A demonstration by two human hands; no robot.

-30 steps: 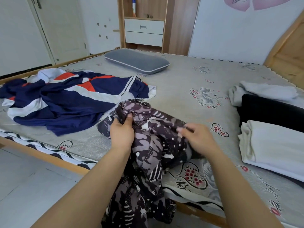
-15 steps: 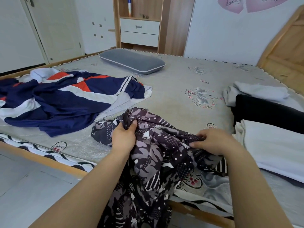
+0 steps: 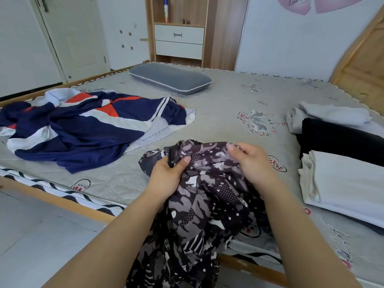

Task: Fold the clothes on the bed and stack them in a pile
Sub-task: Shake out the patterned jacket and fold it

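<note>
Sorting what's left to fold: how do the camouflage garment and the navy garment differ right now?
The camouflage garment is bunched in both hands and hangs over the bed edge; the navy garment lies spread on the mattress, untouched. Camouflage is grey-purple patterned; navy has white and orange blocks. Both are unfolded.

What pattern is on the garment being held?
Dark camouflage garment, purple-grey patches with white dots; head view.

Thin, soft patterned cloth garment [image 3: 207, 196] on a matt woven mat [image 3: 228, 113] over a smooth wooden bed frame [image 3: 62, 201].
</note>
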